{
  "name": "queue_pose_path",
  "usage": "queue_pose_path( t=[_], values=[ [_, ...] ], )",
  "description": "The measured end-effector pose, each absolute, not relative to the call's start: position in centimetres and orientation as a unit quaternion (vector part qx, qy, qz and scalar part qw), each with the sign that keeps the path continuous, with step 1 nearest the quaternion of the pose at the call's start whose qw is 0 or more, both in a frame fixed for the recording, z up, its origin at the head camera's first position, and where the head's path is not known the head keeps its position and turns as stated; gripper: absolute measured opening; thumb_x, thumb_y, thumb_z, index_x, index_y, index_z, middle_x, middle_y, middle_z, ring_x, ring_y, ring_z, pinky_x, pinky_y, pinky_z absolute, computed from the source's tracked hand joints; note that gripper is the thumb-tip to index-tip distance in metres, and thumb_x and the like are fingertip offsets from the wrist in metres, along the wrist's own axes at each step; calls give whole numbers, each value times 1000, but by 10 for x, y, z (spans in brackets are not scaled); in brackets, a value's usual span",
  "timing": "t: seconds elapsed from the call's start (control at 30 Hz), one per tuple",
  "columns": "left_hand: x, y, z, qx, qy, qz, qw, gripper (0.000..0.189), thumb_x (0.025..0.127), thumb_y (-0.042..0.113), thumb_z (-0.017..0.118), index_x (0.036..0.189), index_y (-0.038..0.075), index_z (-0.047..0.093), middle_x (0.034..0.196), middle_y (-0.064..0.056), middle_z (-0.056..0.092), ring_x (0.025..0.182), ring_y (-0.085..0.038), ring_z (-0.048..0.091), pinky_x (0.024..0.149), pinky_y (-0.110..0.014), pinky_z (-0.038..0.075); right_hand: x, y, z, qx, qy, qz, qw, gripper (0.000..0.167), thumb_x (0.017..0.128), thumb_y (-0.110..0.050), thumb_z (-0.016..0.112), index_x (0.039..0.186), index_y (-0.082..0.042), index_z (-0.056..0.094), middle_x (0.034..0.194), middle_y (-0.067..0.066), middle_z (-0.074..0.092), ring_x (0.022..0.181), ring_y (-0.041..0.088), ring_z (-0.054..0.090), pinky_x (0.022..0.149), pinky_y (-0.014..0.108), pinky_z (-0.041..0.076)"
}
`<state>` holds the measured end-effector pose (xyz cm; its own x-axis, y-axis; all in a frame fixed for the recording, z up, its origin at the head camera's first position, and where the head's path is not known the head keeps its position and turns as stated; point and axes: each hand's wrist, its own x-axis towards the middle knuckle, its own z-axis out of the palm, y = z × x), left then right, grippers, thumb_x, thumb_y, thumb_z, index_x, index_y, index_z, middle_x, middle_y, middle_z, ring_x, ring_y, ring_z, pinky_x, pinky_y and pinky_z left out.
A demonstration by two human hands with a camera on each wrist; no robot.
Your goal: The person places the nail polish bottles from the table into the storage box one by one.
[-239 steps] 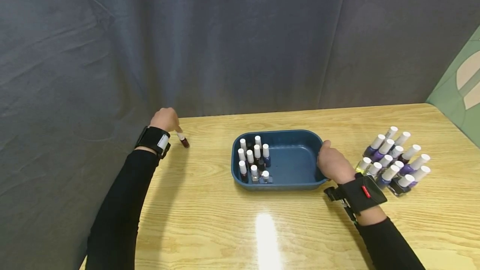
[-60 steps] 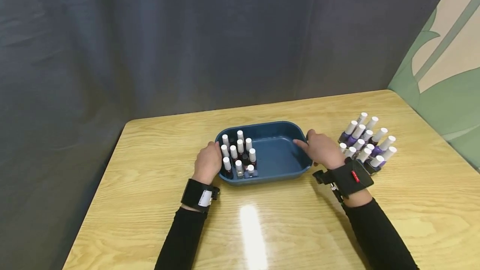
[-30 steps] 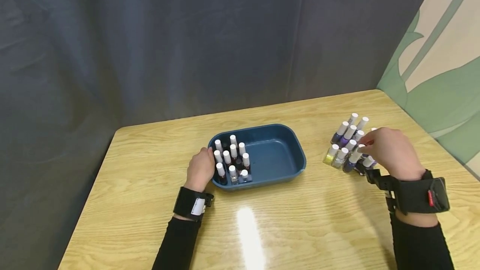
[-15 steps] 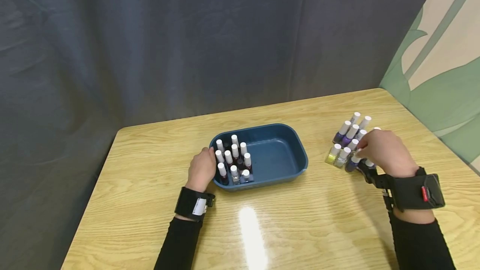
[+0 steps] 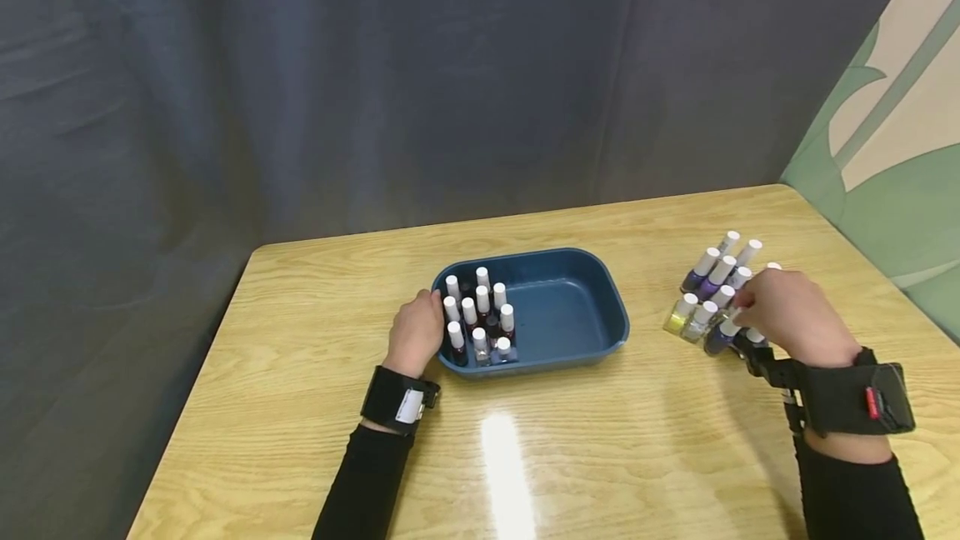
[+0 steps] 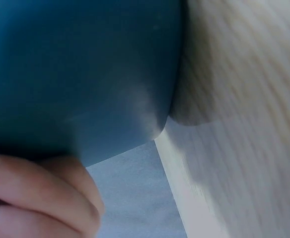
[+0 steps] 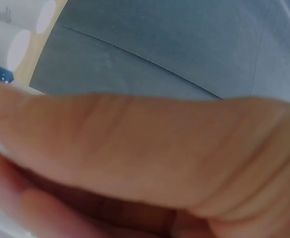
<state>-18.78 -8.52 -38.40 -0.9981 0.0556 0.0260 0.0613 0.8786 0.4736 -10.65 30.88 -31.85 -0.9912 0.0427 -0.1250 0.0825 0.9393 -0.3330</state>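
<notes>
My left hand [image 5: 417,330] grips the left end of a dark blue plastic bin [image 5: 566,323]; in the left wrist view its curled fingers [image 6: 45,193] lie against the bin's wall. Several white-capped nail polish bottles [image 5: 483,298] stand in the bin's left half, mostly dark red or black. To the right, my right hand [image 5: 795,315] pinches the white cap of a dark blue nail polish bottle [image 5: 718,341] at the front of a cluster. The right wrist view has the thumb [image 7: 110,144] covering most of that cap.
In the cluster stand purple bottles [image 5: 708,288], a yellow bottle [image 5: 677,319] and a clear bottle [image 5: 697,326], close together on the wooden table [image 5: 600,448]. A grey curtain [image 5: 450,107] hangs along the back edge. At the right is a green and beige patterned surface [image 5: 915,182].
My left hand has gone from a dark red bottle at far left to the bin, which holds one more bottle. My right hand has left the bin's right end for the cluster.
</notes>
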Motion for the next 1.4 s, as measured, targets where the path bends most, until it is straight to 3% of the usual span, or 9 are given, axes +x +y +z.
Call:
queue_pose_path(
  t=[0.33,0.57,0.8,0.97,1.17,1.3,1.4],
  values=[
    [-190,-85,-386,-20,-969,-247,-6,41,101,26,30,97,-4,58,83,-23,64,76,-36,64,54,-42,48,-92,310,-304,29,986,-156,42,13,75,-5,67,81,6,67,74,13,64,63,19,54,52,29,40],
    [-190,-83,-388,-24,-968,-248,0,40,101,25,31,95,-4,58,80,-23,64,75,-36,64,54,-42,48,-76,300,-293,-5,992,-106,-63,11,75,-6,68,79,4,69,69,13,67,60,24,57,54,35,42],
    [-189,-84,-387,-24,-967,-253,6,40,101,25,31,94,-5,57,80,-24,63,74,-37,64,54,-43,47,-70,278,-286,-41,984,-95,-146,12,72,-3,71,81,4,68,57,-1,56,52,10,42,50,26,31],
    [-190,-84,-386,-24,-968,-248,9,39,101,25,32,94,-4,57,80,-24,63,75,-38,63,55,-44,47,-75,256,-281,-71,975,-112,-179,12,73,-3,71,83,4,68,58,0,57,51,9,41,47,24,29],
    [-191,-84,-386,-21,-967,-252,10,40,101,25,31,95,-5,58,82,-24,63,77,-37,64,57,-44,48,-90,218,-273,-99,968,-151,-174,16,78,-5,69,91,3,68,73,12,65,60,19,55,53,32,40],
    [-190,-83,-389,-23,-967,-255,11,40,101,24,31,94,-5,58,81,-23,63,76,-37,64,57,-44,48,-100,191,-270,-121,966,-172,-148,14,81,-6,67,93,1,69,81,14,67,68,22,60,61,39,46],
    [-190,-81,-389,-26,-966,-256,15,40,100,24,32,93,-5,58,81,-24,64,77,-38,64,59,-46,48,-105,173,-271,-134,965,-187,-124,14,82,-6,66,94,1,69,82,12,66,68,20,59,62,38,46]
  ],
)
